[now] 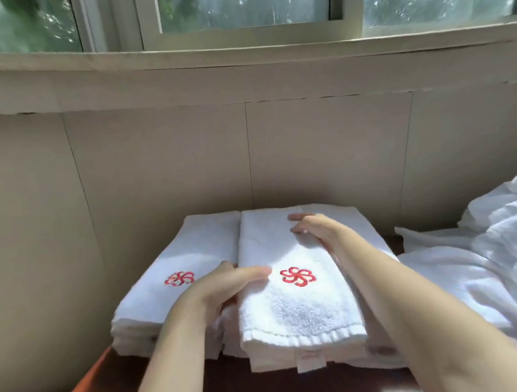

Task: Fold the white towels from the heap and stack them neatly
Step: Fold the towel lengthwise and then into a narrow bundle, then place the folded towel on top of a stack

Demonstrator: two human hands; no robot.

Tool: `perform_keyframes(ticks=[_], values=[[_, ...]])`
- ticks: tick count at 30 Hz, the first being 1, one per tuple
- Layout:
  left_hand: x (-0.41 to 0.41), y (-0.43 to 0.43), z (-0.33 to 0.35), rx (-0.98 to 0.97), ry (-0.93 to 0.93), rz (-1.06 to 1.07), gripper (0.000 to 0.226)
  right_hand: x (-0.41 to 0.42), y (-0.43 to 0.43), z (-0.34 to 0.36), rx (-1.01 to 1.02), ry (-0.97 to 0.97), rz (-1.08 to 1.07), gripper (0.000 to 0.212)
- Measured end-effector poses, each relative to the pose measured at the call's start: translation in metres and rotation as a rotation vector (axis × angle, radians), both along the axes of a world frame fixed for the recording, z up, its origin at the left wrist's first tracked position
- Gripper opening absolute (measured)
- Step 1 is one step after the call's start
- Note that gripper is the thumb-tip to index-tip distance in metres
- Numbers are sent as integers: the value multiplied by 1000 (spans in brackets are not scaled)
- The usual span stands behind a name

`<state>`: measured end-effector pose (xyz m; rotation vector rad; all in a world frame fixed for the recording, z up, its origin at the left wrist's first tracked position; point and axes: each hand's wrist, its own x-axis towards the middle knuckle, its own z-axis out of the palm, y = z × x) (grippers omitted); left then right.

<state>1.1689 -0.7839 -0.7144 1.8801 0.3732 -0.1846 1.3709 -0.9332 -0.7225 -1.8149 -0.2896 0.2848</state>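
Behind everything, a plain wall (159, 159) under a window (241, 8). On the right, the heap (479, 259) of white towels: big, loose and crumpled, not yet folded. In the middle, on the dark worktop (261, 384), two stacks side by side and touching: left stack (199, 238) and right stack (379, 357), the right one a bit higher. On the very top of the right stack, the top towel (302, 313), folded long, with a red flower (298, 276) facing up and a small tag (310, 362) hanging off the near end.

Left hand (223, 290) at the top towel's left edge, one of the fingers (252, 272) flat on top, the rest tucked down between the stacks, so holding that edge. Right hand (316, 228) at the far right part, fingers (298, 231) curled onto the cloth, thumb out. Looks like a light pinch, though hard to be sure.

Soft, light and floppy. Not slippery, not breakable. Likely to sag and come unfolded if lifted by one corner. Best held at both long edges, all layers together.

Little room at the back and left, with the wall close by. Easy to bump the left stack, pressed right up against this one. Near end hanging a little over the stack's front. More open room to the right, up to the heap.
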Motion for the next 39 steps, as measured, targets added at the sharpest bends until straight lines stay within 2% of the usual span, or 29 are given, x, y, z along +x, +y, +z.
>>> perform_keyframes(ticks=[3,5,7,9,12,17,18,19,22,24,27,29,31,34,36,39], values=[[-6,-2,2,-25,2,-102,52,14,6,9,61,-190,-64,50],[-5,-1,1,-72,-64,-12,46,17,11,14,260,-252,-144,55],[-5,1,3,-57,-108,132,60,22,16,10,362,-219,-170,57],[-4,1,2,44,-83,151,76,21,19,-2,248,-134,-105,58],[-3,-1,-1,181,-86,137,79,19,24,-9,-10,-148,-68,59],[-4,1,-2,291,-75,71,85,17,28,-10,13,-325,-100,75],[-4,-1,-1,309,-53,67,87,14,29,-11,-43,-379,-97,76],[-3,-2,0,359,-29,68,87,11,30,-9,-172,-435,-99,73],[-1,-11,5,733,-12,132,76,1,33,3,-841,-560,-146,47],[0,-17,8,937,-62,176,65,-12,37,7,-1021,-610,-168,37],[-2,-26,11,936,-76,38,68,-46,36,1,-1014,-603,-29,30],[-8,-27,12,935,26,-177,76,-71,24,-1,-963,-634,81,25],[-18,-21,16,937,81,-277,77,-94,1,0,-856,-686,149,27],[-23,-8,13,882,-45,-211,57,-131,-39,5,-730,-687,345,49],[-27,-7,5,844,-138,-172,49,-150,-57,3,-771,-780,419,58],[-31,-8,-11,822,-246,-91,40,-164,-59,-9,-938,-921,292,49]])
